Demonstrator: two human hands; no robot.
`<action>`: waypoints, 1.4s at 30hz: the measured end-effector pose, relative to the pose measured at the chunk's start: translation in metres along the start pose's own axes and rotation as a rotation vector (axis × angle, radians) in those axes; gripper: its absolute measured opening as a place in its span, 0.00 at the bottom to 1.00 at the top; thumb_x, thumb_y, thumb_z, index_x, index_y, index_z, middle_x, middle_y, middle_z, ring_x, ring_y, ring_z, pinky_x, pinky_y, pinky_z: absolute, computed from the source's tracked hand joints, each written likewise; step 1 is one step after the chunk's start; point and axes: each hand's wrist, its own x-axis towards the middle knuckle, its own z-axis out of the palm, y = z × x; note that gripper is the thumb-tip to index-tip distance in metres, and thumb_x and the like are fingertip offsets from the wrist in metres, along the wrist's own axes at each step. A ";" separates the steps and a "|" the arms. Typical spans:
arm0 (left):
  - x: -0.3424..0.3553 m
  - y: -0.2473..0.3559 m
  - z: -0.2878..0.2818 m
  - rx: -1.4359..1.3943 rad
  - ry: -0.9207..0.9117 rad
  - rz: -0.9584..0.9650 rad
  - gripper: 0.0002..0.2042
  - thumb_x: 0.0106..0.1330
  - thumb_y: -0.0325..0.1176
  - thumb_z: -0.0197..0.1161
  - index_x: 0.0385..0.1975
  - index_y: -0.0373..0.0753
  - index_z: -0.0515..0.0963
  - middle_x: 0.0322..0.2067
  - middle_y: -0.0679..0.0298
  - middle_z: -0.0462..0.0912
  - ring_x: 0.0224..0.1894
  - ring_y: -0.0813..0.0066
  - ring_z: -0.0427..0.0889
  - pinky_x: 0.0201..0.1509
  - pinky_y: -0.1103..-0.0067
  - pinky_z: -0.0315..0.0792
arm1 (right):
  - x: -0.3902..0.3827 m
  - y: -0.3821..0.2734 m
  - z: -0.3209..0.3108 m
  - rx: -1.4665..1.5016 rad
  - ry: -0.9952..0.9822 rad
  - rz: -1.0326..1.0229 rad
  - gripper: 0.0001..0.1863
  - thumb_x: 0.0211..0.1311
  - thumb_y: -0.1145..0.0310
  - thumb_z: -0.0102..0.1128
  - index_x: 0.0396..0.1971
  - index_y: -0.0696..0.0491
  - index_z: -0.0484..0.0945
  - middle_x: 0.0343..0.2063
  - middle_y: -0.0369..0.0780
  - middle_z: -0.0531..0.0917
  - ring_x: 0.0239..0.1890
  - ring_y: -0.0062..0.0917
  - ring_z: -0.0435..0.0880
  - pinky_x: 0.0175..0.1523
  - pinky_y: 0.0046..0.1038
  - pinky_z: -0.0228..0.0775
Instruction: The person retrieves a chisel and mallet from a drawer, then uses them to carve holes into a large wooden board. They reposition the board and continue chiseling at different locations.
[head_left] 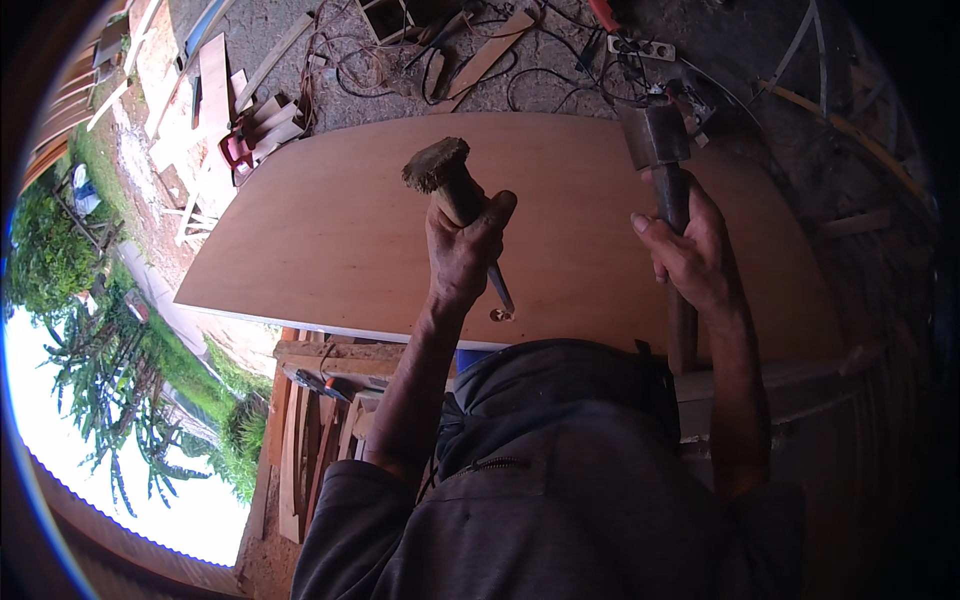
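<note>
My left hand [463, 248] is closed around the handle of a chisel [438, 166], its struck end frayed and mushroomed. The blade slants down to a small cut hole [501, 315] with pale chips, near the close edge of a large wooden panel [330, 230]. To the right, my right hand [697, 248] grips the shaft of a hammer [657, 135] with a bulky, dark head. That head is raised above the panel, apart from the chisel. The hammer's long handle runs down towards me past the panel's near edge.
Beyond the panel, tangled cables [370, 75], a power strip [655, 48] and wood offcuts [490, 55] lie on the floor. A red tool [236, 152] sits by boards at the far left. Stacked timber [300, 440] and pliers [330, 388] are close on my left.
</note>
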 end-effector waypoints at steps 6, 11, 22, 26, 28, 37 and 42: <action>-0.014 -0.003 -0.002 0.014 0.192 -0.009 0.09 0.68 0.29 0.68 0.33 0.42 0.71 0.14 0.74 0.68 0.11 0.86 0.63 0.14 0.84 0.56 | -0.001 0.020 0.004 -0.049 -0.043 -0.002 0.20 0.65 0.72 0.59 0.55 0.60 0.68 0.23 0.33 0.71 0.16 0.10 0.68 0.21 0.20 0.63; -0.014 -0.009 -0.005 0.045 0.229 -0.011 0.09 0.69 0.30 0.68 0.32 0.43 0.72 0.15 0.74 0.68 0.12 0.87 0.64 0.14 0.85 0.57 | -0.002 0.015 0.006 -0.035 -0.013 -0.014 0.20 0.65 0.73 0.59 0.55 0.59 0.68 0.22 0.32 0.70 0.17 0.09 0.67 0.21 0.20 0.62; -0.018 -0.019 0.010 0.221 0.109 0.092 0.14 0.68 0.30 0.68 0.22 0.45 0.70 0.14 0.77 0.67 0.14 0.91 0.64 0.17 0.85 0.56 | 0.010 0.015 0.011 -0.403 -0.078 -0.407 0.20 0.65 0.75 0.60 0.57 0.59 0.71 0.22 0.30 0.71 0.18 0.09 0.67 0.26 0.17 0.62; -0.018 -0.017 0.015 0.258 0.122 0.090 0.15 0.67 0.31 0.69 0.21 0.45 0.69 0.15 0.78 0.68 0.14 0.91 0.65 0.18 0.86 0.56 | 0.011 -0.072 0.006 -0.293 -0.019 -0.662 0.19 0.64 0.74 0.63 0.54 0.58 0.72 0.23 0.34 0.74 0.23 0.15 0.73 0.33 0.23 0.69; -0.020 -0.015 0.015 0.244 0.121 0.103 0.15 0.67 0.31 0.69 0.22 0.44 0.69 0.16 0.78 0.69 0.16 0.92 0.66 0.19 0.85 0.58 | 0.013 -0.115 -0.006 -0.123 0.097 -0.695 0.19 0.64 0.75 0.63 0.54 0.57 0.73 0.23 0.34 0.75 0.23 0.15 0.73 0.32 0.22 0.68; -0.014 -0.016 0.033 0.376 0.022 0.184 0.11 0.64 0.30 0.71 0.40 0.35 0.76 0.28 0.71 0.77 0.31 0.87 0.70 0.35 0.82 0.71 | 0.017 -0.078 -0.002 -1.051 -0.324 -0.490 0.16 0.58 0.78 0.63 0.46 0.55 0.72 0.26 0.36 0.78 0.25 0.20 0.77 0.33 0.28 0.71; -0.023 -0.017 0.031 0.328 -0.019 0.030 0.12 0.65 0.30 0.71 0.42 0.35 0.76 0.28 0.71 0.76 0.32 0.87 0.70 0.36 0.82 0.71 | 0.000 -0.167 -0.032 -0.250 0.231 -0.736 0.07 0.63 0.69 0.64 0.35 0.56 0.79 0.22 0.35 0.81 0.17 0.20 0.74 0.25 0.25 0.63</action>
